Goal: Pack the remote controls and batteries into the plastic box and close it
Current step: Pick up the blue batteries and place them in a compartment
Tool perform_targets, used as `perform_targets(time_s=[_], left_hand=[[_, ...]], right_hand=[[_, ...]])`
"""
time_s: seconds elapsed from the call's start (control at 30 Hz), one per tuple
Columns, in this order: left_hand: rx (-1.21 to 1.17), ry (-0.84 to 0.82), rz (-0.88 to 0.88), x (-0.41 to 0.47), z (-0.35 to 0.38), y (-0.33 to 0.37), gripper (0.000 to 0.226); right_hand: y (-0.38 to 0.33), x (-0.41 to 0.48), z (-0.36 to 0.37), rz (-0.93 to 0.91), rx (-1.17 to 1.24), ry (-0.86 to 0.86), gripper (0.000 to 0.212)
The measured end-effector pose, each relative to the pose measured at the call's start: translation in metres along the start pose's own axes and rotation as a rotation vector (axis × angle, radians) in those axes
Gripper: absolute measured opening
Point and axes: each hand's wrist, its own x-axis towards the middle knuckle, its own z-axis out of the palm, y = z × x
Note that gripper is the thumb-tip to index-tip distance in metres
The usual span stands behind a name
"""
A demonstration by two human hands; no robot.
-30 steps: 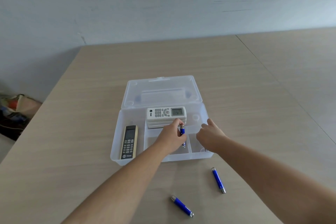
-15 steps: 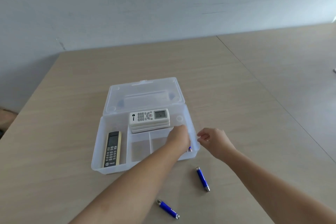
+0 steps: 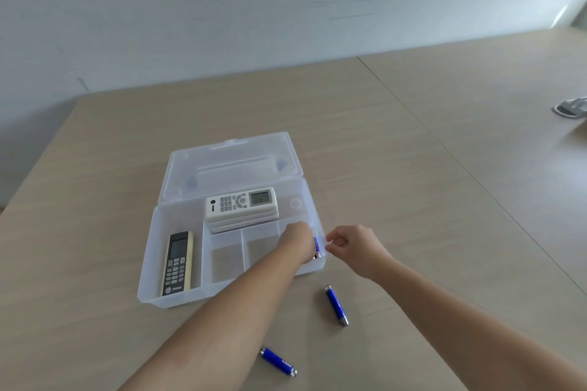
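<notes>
The clear plastic box point(image 3: 178, 301) lies open at the table's middle, its lid point(image 3: 232, 165) flipped back. Stacked white remotes point(image 3: 241, 204) rest in the rear section. A black and cream remote point(image 3: 177, 263) lies in the left section. My left hand point(image 3: 297, 241) reaches down into the front right compartment, curled on a blue battery point(image 3: 316, 246) that shows at its right edge; the fingertips are hidden. My right hand point(image 3: 352, 246) hovers just outside the box's right wall, fingers curled with nothing in them. Two more blue batteries point(image 3: 336, 305) point(image 3: 278, 361) lie on the table in front of the box.
The wooden table point(image 3: 413, 168) has a seam running diagonally on the right. A grey object point(image 3: 571, 108) sits at the far right edge. A pale wall stands behind the table, and the table's left edge drops off at the frame's left.
My left hand lowered the blue battery from above the white remotes into the front right compartment. My right hand drew back out of the box to the right.
</notes>
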Motion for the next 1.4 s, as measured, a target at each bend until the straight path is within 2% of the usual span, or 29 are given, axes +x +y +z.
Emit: perform_targets(time_s=[0.13,0.23,0.33,0.43,0.53,0.6,0.67,0.73,0.8,0.93,1.0,1.07,1.23,1.3,1.4], left_hand=[[0.003,0.049,0.011,-0.012,-0.005,-0.003,0.029],[-0.101,0.161,0.089,-0.025,-0.008,-0.008,0.019],[-0.192,0.416,0.33,-0.051,-0.006,-0.025,0.021],[0.019,0.601,0.692,-0.082,0.011,-0.055,0.013],[0.194,0.482,0.762,-0.098,0.036,-0.091,0.015],[0.274,0.309,0.658,-0.103,0.045,-0.112,0.025],[0.325,0.192,0.541,-0.106,0.055,-0.133,0.038],[0.275,0.143,0.458,-0.11,0.061,-0.145,0.041],[0.199,0.139,0.425,-0.111,0.066,-0.15,0.036],[0.082,0.077,0.387,-0.11,0.069,-0.146,0.021],[0.007,0.013,0.368,-0.108,0.066,-0.143,0.02],[-0.122,-0.043,0.318,-0.107,0.058,-0.14,0.019],[-0.564,-0.204,0.215,-0.108,0.016,-0.134,0.009],[-0.77,-0.227,0.23,-0.107,0.003,-0.132,0.008],[-1.108,-0.217,0.235,-0.105,-0.008,-0.127,0.004]], right_hand=[[0.003,-0.006,-0.001,0.001,-0.014,0.004,0.018],[0.006,-0.013,-0.003,0.009,-0.025,0.068,0.017],[0.012,-0.023,-0.001,0.029,-0.052,0.143,0.018],[0.019,-0.036,0.011,0.07,-0.175,0.083,0.018],[0.022,-0.048,0.028,0.101,-0.364,-0.043,0.027],[0.022,-0.053,0.036,0.107,-0.44,-0.082,0.029],[0.022,-0.057,0.046,0.101,-0.504,-0.098,0.021],[0.025,-0.06,0.054,0.095,-0.53,-0.098,0.029],[0.027,-0.061,0.061,0.08,-0.555,-0.095,0.034],[0.027,-0.062,0.064,0.083,-0.577,-0.09,0.01],[0.026,-0.062,0.06,0.093,-0.548,-0.135,0.012],[0.024,-0.064,0.052,0.069,-0.491,-0.184,0.014],[0.007,-0.06,0.019,-0.026,-0.181,-0.23,0.004],[-0.007,-0.056,0.003,-0.053,-0.093,-0.221,0.001],[-0.026,-0.049,-0.014,-0.081,-0.023,-0.172,0.007]])
